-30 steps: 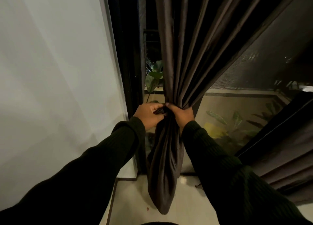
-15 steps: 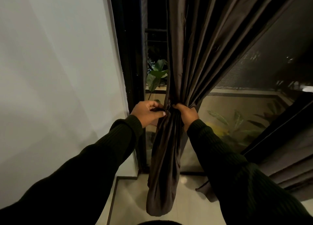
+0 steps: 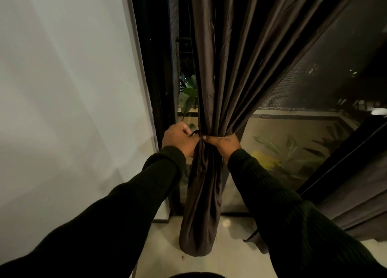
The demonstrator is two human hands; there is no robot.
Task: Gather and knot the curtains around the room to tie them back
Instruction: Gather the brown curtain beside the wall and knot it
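Head view: both hands work at the gathered neck of the dark brown curtain (image 3: 211, 89), which hangs beside the black window frame (image 3: 155, 89) and the white wall (image 3: 62, 89), its bunched lower end (image 3: 199, 225) dangling just above the tiled floor (image 3: 230, 256). The left hand (image 3: 178, 138) has its fingers curled round a thin dark band (image 3: 195, 132) of cloth at the neck, while the right hand (image 3: 225, 142) pinches the pleats from the other side, thumb pressed against the bundle. Compared with a second ago, the hands sit higher on the cloth, the neck has narrowed, and the hanging bundle has lifted and slimmed. That suggests the knot is being cinched tight and this curtain is nearly tied back. A second curtain (image 3: 356, 204) at the right hangs loose, probably still to do.
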